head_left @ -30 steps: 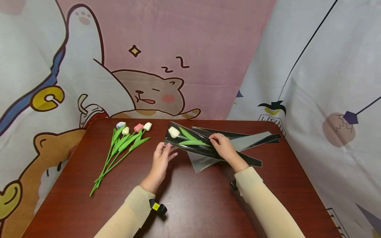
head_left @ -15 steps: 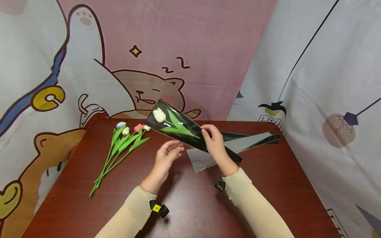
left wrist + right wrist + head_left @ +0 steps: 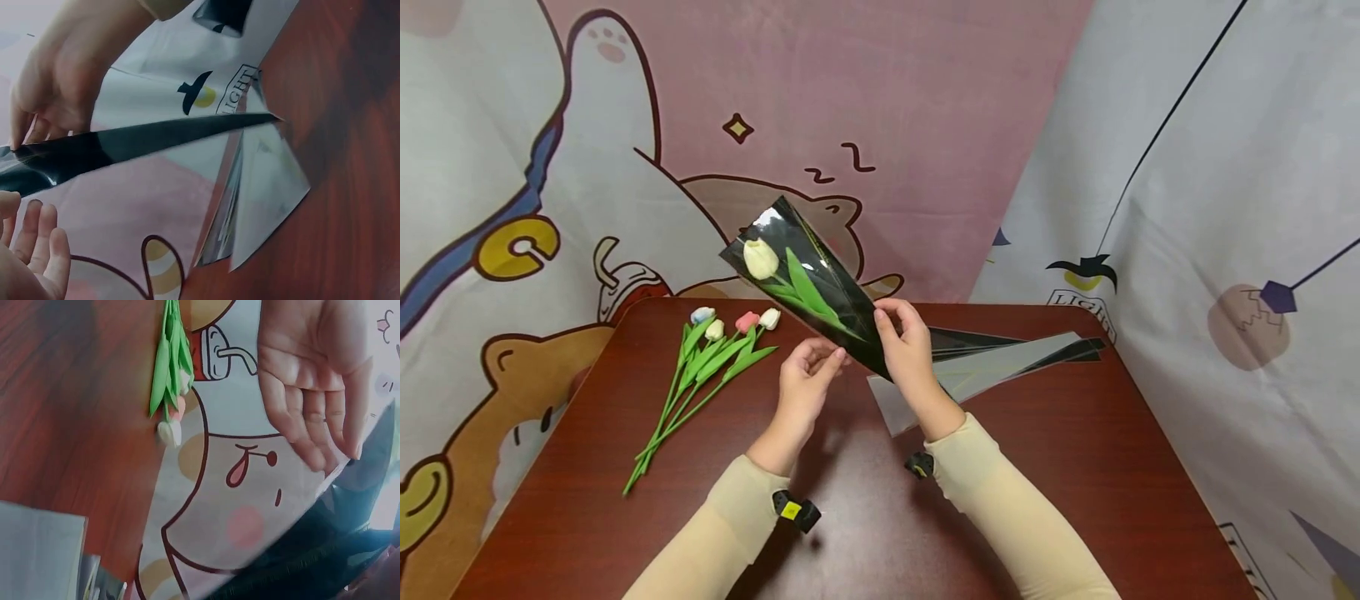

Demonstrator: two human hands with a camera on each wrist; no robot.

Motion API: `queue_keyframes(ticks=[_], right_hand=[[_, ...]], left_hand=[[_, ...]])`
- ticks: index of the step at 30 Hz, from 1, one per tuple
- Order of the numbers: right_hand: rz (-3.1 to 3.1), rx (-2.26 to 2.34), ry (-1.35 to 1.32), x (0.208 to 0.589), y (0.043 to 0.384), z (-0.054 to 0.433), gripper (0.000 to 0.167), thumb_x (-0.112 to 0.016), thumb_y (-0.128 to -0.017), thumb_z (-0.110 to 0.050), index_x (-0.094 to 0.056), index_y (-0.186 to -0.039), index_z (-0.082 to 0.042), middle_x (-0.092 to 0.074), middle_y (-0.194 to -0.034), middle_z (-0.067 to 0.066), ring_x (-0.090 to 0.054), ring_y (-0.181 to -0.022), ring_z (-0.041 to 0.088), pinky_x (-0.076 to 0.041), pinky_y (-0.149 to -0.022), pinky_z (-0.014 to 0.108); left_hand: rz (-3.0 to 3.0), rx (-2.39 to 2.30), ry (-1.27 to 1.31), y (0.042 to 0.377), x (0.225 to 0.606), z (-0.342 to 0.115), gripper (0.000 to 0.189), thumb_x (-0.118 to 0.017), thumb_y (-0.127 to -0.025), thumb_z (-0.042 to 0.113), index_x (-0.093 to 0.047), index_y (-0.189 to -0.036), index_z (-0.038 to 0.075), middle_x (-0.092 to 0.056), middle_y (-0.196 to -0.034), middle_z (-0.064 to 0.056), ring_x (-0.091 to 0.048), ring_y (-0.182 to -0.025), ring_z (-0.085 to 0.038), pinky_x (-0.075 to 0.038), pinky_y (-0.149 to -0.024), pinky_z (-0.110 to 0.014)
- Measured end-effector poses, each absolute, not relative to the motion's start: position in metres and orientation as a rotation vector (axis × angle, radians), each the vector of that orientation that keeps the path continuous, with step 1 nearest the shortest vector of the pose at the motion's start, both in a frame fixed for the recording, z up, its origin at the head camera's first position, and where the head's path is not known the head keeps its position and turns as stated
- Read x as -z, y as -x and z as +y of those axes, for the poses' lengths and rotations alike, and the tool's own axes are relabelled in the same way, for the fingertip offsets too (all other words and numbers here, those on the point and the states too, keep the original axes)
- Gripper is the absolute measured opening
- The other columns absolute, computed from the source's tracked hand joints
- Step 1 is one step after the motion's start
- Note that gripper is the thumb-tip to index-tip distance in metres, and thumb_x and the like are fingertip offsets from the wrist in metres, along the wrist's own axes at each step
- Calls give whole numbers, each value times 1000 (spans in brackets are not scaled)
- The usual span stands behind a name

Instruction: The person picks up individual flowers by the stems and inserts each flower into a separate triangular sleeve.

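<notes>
While the right hand (image 3: 908, 342) grips the raised sleeved tulip (image 3: 797, 279), left fingers (image 3: 820, 354) have loosened beneath.

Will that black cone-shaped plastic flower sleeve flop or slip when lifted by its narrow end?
The black cone-shaped plastic flower sleeve probably stays fairly stiff: it juts straight up from the right hand. Its glossy film looks slippery. It is likely light, since one hand holds it and the white tulip.

Beige sleeves (image 3: 1015, 508), black-and-yellow wrist straps (image 3: 795, 511)
</notes>
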State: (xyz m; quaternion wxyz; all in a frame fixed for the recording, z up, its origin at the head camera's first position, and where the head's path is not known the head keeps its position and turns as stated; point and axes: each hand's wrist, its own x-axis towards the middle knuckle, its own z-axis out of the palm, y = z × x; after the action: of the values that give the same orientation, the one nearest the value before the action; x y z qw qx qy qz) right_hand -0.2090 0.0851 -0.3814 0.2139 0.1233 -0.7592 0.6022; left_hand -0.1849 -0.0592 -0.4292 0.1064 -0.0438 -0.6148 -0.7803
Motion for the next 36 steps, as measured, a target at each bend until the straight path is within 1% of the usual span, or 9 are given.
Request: queue_keyframes(ticks=[3, 7, 12, 16, 20, 24, 28, 32, 36], right_hand=[[-2103, -1735, -311, 372, 201, 79, 15, -58, -92, -6, -63, -103, 4, -65, -94, 19, -52, -72, 6, -43, -66, 19], [-2156, -1717, -297, 360, 193, 75, 15, -61, -90, -1, -64, -101, 9, -66, -91, 24, -55, -72, 16, -43, -65, 20], [-2232, -1583, -310, 389, 212, 74, 14, -66, -87, -7, -67, -97, 1, -69, -83, 15, -59, -70, 19, -45, -62, 19], [-2343, -1509, -300, 413, 223, 73, 14, -67, -88, -14, -68, -96, -3, -69, -80, 11, -60, -69, 18, -48, -62, 22], [-2478, -1442, -272, 433, 225, 71, 14, -66, -89, -18, -68, -97, -6, -69, -80, 7, -55, -65, 13, -44, -57, 21], [-2584, -1414, -239, 454, 227, 67, 16, -66, -89, -17, -69, -98, -5, -70, -81, 7, -54, -63, 11, -43, -58, 22], [-2635, -1446, -229, 471, 230, 64, 16, -66, -87, -11, -68, -99, 0, -70, -81, 11, -56, -66, 12, -46, -63, 23], [-2691, -1483, -193, 483, 236, 60, 18, -65, -86, -9, -67, -101, 2, -68, -80, 13, -56, -65, 12, -47, -62, 22], [-2759, -1442, -152, 491, 240, 56, 22, -66, -86, -10, -66, -106, 0, -67, -80, 11, -58, -69, 15, -47, -65, 24]], left_hand=[[-1781, 2274, 100, 188, 425, -67, 16, -64, -88, 2, -57, -96, -9, -65, -77, -2, -66, -71, -13, -54, -67, -23], [-1780, 2221, 38, 193, 421, -77, 16, -64, -88, 2, -58, -98, -8, -64, -75, 5, -63, -66, -10, -52, -62, -19], [-1856, 2151, -31, 196, 415, -89, 20, -66, -87, 4, -61, -101, -10, -62, -72, 9, -58, -63, -5, -48, -58, -17], [-1970, 2103, -130, 200, 423, -97, 20, -65, -87, 4, -64, -102, -10, -63, -74, 6, -58, -62, -4, -47, -57, -16], [-2105, 1993, -212, 205, 447, -102, 19, -67, -87, 8, -67, -101, -5, -67, -80, -4, -58, -62, -2, -48, -59, -16], [-2255, 1876, -282, 206, 470, -106, 16, -67, -86, 9, -70, -99, -1, -70, -85, -13, -63, -64, -9, -51, -60, -19], [-2346, 1826, -322, 208, 487, -109, 14, -68, -86, 8, -70, -97, 0, -71, -84, -15, -66, -64, -14, -50, -58, -22], [-2400, 1773, -355, 211, 497, -114, 14, -68, -85, 8, -70, -96, -1, -71, -82, -15, -63, -59, -8, -45, -51, -19], [-2468, 1699, -389, 212, 501, -117, 14, -68, -85, 9, -71, -95, -1, -72, -82, -15, -61, -56, -5, -43, -49, -18]])
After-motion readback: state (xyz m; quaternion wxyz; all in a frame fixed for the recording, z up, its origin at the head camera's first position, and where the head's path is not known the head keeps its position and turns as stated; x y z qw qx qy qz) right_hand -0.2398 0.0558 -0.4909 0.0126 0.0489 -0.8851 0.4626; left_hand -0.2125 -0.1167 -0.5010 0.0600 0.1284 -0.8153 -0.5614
